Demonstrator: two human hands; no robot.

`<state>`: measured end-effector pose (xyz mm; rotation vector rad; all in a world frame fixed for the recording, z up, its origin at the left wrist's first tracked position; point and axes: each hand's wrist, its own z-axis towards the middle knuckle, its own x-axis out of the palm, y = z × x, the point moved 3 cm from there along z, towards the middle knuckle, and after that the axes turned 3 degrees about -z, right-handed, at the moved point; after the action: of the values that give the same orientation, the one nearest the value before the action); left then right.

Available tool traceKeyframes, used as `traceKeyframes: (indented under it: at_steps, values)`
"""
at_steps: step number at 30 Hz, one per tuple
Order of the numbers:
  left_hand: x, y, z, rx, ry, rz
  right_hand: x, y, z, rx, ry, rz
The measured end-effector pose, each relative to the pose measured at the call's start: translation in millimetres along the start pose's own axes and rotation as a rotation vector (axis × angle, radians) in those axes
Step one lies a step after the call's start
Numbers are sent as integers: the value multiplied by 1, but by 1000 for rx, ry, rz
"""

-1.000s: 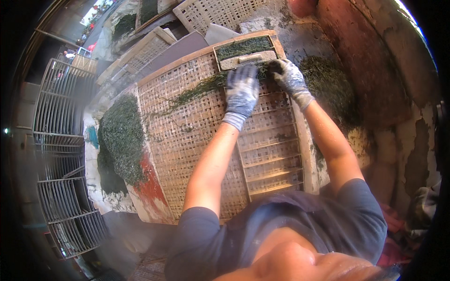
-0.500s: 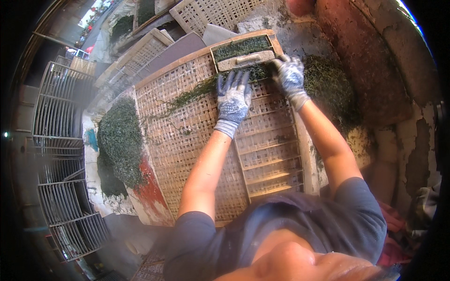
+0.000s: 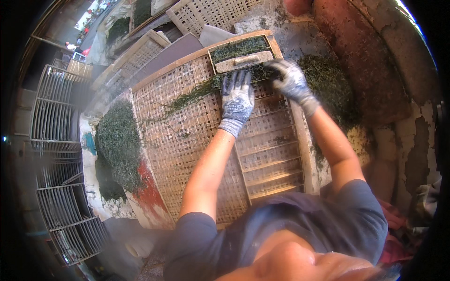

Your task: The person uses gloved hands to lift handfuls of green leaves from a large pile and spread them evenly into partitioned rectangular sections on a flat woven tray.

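Note:
A large woven bamboo tray (image 3: 187,154) lies in front of me, with a streak of dark green leaves (image 3: 192,93) across its far part. My left hand (image 3: 237,98), in a grey speckled glove, lies flat with fingers spread on the tray, just below a small wooden frame (image 3: 243,61) filled with green leaves. My right hand (image 3: 291,79), also gloved, rests with fingers apart on the leaves at the frame's right corner. Neither hand grips anything.
A heap of green leaves (image 3: 117,145) lies left of the tray on a white surface. More leaves (image 3: 330,93) spread on the right, beside a worn reddish wall (image 3: 370,61). Stacked wire racks (image 3: 61,154) stand at far left; other woven trays (image 3: 211,14) lie beyond.
My left hand has slid slightly down and back from the wooden frame, flattening on the tray. My right hand stays at the frame's right corner.

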<state>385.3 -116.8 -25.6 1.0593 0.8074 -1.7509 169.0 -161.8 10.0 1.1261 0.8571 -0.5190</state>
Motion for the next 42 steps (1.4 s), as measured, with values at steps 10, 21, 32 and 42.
traceKeyframes:
  at_steps: [10, 21, 32, 42]
  values:
    - [69, -63, 57, 132, 105, -160, -16, -45, 29, 3, 165, -431]
    - [54, -68, 65, -61, 379, -179, 74, 171, 65, -314, 392, -362]
    - [54, -70, 71, 99, 222, -320, 10, -10, 33, 67, -80, 682]
    - [-62, 93, -3, -1043, -269, -1908, 46, -39, 32, 139, -22, 907]
